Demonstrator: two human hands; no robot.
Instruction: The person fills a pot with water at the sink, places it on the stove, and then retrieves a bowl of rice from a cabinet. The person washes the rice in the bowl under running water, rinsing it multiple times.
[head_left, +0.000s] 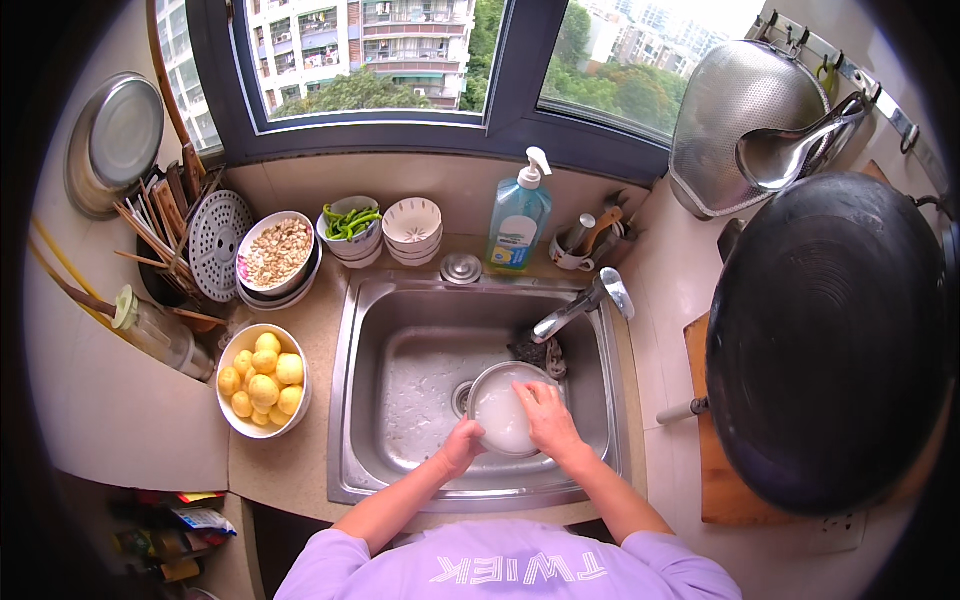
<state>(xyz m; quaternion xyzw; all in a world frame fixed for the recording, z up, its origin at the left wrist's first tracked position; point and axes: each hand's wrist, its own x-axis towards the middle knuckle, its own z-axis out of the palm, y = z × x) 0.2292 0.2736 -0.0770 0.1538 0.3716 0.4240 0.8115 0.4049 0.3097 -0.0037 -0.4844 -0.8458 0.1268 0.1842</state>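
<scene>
My left hand (460, 447) grips the near left rim of a round metal bowl (496, 411), which holds cloudy white water. The bowl is low in the stainless steel sink (412, 360), just right of the drain (461, 397). Over the bowl's right side, my right hand (550, 421) has its fingers bent down at the water; whether they pinch anything is hidden. Behind the bowl lie a dark scouring pad (527, 349) and a crumpled rag (555, 360). The faucet (566, 319) reaches in from the right rear corner, above the pad.
Left of the sink stand a bowl of peeled potatoes (262, 390), a bowl of peanuts (276, 253) and stacked bowls, one with green peppers (351, 222). A blue pump bottle (517, 217) is behind the sink. A black wok (829, 345) hangs at right over a wooden board (720, 480).
</scene>
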